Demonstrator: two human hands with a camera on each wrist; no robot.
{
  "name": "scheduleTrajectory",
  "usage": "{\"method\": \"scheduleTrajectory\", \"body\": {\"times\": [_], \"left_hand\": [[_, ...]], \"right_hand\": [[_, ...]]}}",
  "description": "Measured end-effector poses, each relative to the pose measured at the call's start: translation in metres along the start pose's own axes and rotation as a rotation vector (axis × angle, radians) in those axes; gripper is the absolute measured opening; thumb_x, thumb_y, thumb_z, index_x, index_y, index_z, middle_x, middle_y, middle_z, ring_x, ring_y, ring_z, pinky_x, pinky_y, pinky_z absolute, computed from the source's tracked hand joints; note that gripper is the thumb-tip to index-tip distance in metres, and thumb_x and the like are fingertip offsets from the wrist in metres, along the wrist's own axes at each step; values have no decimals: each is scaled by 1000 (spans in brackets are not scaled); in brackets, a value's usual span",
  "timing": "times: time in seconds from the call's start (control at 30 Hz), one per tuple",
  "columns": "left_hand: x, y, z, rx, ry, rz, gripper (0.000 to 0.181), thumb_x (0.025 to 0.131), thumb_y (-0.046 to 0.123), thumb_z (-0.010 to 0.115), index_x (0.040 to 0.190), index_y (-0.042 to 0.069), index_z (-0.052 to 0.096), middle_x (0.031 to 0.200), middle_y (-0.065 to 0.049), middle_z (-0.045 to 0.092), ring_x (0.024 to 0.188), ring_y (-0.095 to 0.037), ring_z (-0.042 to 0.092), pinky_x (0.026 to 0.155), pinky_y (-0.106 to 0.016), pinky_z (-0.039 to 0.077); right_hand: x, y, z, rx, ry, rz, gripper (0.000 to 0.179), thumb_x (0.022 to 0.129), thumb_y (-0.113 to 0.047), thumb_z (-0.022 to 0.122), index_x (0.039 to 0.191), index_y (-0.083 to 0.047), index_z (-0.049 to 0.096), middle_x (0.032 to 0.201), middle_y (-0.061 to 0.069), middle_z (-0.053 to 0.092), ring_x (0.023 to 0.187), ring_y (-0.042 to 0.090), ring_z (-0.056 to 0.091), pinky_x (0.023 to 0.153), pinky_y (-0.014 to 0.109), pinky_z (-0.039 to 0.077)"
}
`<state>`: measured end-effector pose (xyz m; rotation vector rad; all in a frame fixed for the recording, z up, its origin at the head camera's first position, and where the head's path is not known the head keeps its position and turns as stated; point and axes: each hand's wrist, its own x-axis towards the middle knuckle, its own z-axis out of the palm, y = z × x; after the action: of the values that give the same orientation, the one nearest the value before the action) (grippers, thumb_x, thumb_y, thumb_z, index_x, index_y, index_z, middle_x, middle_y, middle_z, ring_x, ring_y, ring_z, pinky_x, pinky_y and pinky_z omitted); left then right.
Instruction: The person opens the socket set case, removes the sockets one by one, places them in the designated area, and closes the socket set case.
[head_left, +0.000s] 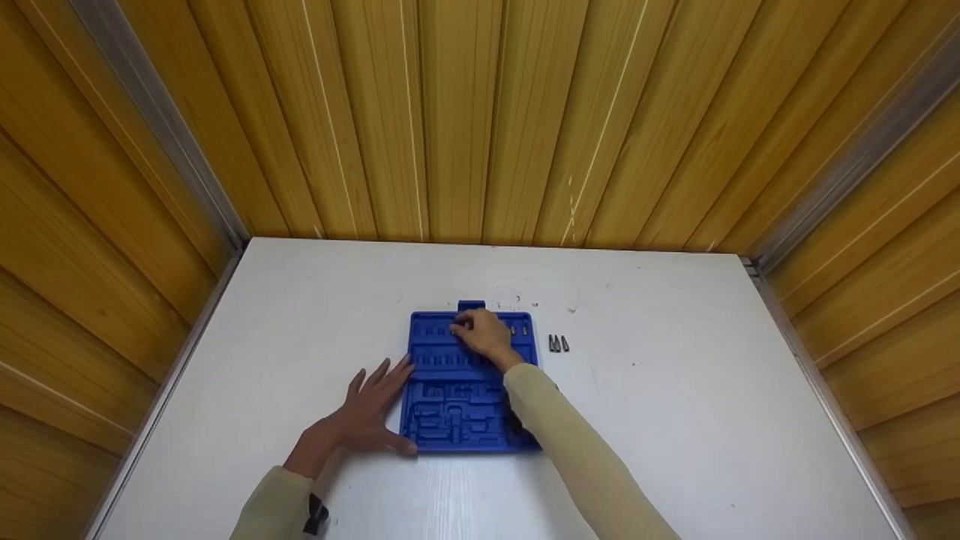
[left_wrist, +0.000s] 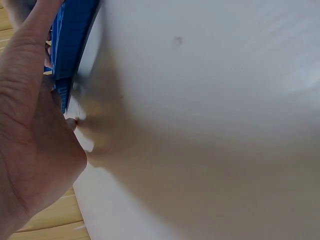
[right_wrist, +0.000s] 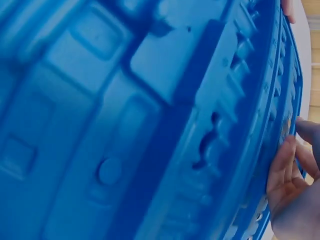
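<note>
A blue plastic tool case [head_left: 469, 377] lies unfolded on the table, with rows of small slots at the far end and moulded recesses in the near half. My right hand [head_left: 484, 335] is over the far row, its thumb and index finger pinching a small metal bit [right_wrist: 288, 124], mostly hidden by the fingertips. A few bits [head_left: 524, 330] stand in slots to the right of that hand. Spread along the case's left edge, my left hand [head_left: 364, 420] touches it with fingertips and with the thumb near the front corner. Three dark metal bits [head_left: 556, 343] lie right of the case.
The white table [head_left: 675, 390] carries small dark specks beyond the case. Wood-patterned panels [head_left: 457, 120] rise behind it and on both sides. A blue latch tab [head_left: 471, 305] juts from the case's far edge.
</note>
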<state>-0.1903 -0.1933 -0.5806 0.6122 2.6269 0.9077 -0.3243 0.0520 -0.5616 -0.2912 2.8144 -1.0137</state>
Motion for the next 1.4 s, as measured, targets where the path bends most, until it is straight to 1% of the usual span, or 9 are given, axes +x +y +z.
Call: {"method": "scheduleTrajectory", "body": {"times": [0.23, 0.4, 0.57, 0.67, 0.8, 0.97, 1.2, 1.3, 1.4], "left_hand": [[1, 2, -3, 29, -15, -7, 134, 65, 67, 87, 166, 15, 14, 175, -4, 8, 160, -42, 0, 123, -68, -4], [1, 1, -4, 36, -5, -15, 134, 64, 67, 87, 165, 16, 15, 174, -4, 10, 160, -42, 2, 123, -68, -4], [-6, 1, 1, 50, -29, -33, 135, 65, 70, 85, 166, 16, 14, 175, -4, 8, 160, -42, 1, 123, -69, -4], [-7, 2, 0, 61, -24, -33, 134, 65, 69, 86, 165, 15, 15, 174, -5, 9, 160, -42, 1, 123, -69, -4], [-3, 5, -6, 82, -15, -25, 134, 65, 68, 86, 165, 15, 16, 174, -4, 10, 160, -42, 2, 124, -69, -4], [1, 9, -11, 106, -22, -33, 134, 65, 67, 87, 165, 14, 15, 174, -4, 9, 160, -41, 2, 124, -68, -4], [4, 10, -12, 119, -36, -14, 133, 67, 67, 86, 165, 13, 15, 174, -6, 9, 159, -44, 2, 123, -70, -3], [3, 9, -11, 117, -33, -16, 133, 66, 66, 87, 165, 12, 16, 174, -7, 10, 159, -44, 2, 123, -70, -2], [2, 10, -10, 116, -31, -16, 133, 66, 65, 87, 165, 11, 16, 174, -8, 10, 159, -44, 1, 123, -71, -3]], "right_hand": [[1, -7, 4, -51, 25, 75, 25, 96, -27, 73, 116, -13, 78, 103, 6, 77, 91, 20, 71, 77, 39, 56], [-1, -10, 6, -83, -1, 64, 26, 99, -26, 69, 122, -14, 74, 109, 9, 73, 99, 25, 69, 87, 46, 56], [-9, -10, 8, -94, -38, 29, 23, 99, -23, 68, 120, -16, 67, 103, 8, 67, 93, 23, 65, 81, 44, 54], [-9, -11, 6, -72, -69, 12, 22, 100, -23, 66, 121, -16, 64, 108, 10, 67, 99, 26, 65, 86, 47, 53], [-7, -10, 2, -30, -83, 4, 24, 101, -25, 64, 122, -13, 69, 118, 13, 69, 111, 31, 64, 98, 53, 51], [-7, -9, -2, 55, -43, -67, 17, 99, -19, 68, 108, -6, 74, 116, 15, 75, 112, 33, 69, 100, 52, 53], [-13, -4, -6, 181, -3, -160, 14, 101, -13, 63, 100, 1, 67, 109, 21, 70, 101, 36, 65, 94, 52, 52], [-13, -4, -12, 273, -24, -178, 14, 100, -10, 64, 100, 4, 67, 111, 23, 72, 95, 39, 69, 88, 46, 57], [-15, -4, -21, 337, -23, -217, 17, 99, -9, 65, 105, 5, 72, 104, 25, 75, 86, 41, 73, 77, 35, 60]]}}
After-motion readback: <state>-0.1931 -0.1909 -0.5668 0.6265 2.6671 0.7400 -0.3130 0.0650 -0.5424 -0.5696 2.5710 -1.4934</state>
